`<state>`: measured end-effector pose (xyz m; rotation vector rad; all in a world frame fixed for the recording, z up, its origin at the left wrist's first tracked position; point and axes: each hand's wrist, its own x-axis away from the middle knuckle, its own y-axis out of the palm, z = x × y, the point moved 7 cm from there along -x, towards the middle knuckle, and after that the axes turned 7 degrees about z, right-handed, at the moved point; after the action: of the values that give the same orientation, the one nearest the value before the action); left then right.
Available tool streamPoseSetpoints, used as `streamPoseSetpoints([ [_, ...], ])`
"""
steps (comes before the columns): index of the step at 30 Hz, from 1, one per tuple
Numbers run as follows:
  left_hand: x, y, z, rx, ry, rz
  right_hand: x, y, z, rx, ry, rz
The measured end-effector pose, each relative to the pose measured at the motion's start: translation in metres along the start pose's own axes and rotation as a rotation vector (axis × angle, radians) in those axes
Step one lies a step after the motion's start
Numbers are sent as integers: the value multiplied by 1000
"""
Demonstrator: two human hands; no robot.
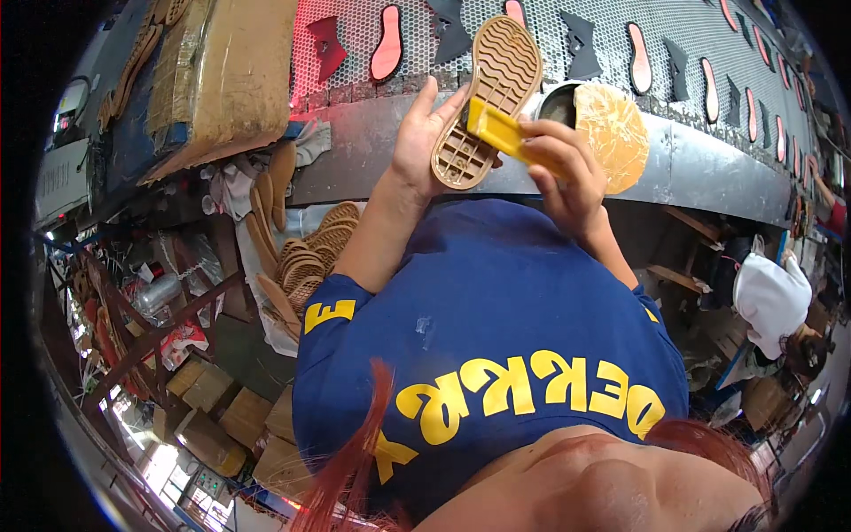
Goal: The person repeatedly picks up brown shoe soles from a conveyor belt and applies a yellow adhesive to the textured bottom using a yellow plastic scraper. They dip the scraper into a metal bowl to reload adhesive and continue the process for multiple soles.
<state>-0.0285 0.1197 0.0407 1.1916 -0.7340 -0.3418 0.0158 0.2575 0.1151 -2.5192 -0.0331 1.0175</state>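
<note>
My left hand (422,137) supports a tan shoe sole (505,64) from its left side, some of its fingers hidden behind it. The sole is tilted upright, with wavy ribs at its upper end and square cells lower down. In my right hand (572,177) is a flat yellow tool (498,129), perhaps a brush handle or scraper. Its far end lies across the middle of the sole; whether it has bristles I cannot make out. Just behind my right hand stands a pale round container (558,105), partly covered by a round yellowish board (613,133).
Beyond a metal ledge (355,177), a perforated belt (523,75) carries pink insoles (387,44) and dark shoe pieces (581,44). Several tan soles (310,257) are piled by my left elbow. A large cardboard box (226,80) stands at the left. Behind, at the right, is another person (771,297).
</note>
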Motion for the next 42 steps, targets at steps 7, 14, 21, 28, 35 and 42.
streamPoseSetpoints([
  [7,-4,-5,0,-217,21,-71,3,8,-17,-172,-14,-119],
  [14,2,2,-2,-157,-19,19,-3,9,-8,-377,87,-322],
  [21,10,-10,-9,161,-227,-95,-15,12,5,-620,147,-436],
  [28,18,-8,-17,-20,-312,-27,-25,24,16,-818,191,-537],
  [35,26,2,-26,-120,-437,-157,-32,32,27,-985,317,-680],
  [42,28,-1,-22,-224,-369,-148,-44,21,40,-1020,176,-644],
])
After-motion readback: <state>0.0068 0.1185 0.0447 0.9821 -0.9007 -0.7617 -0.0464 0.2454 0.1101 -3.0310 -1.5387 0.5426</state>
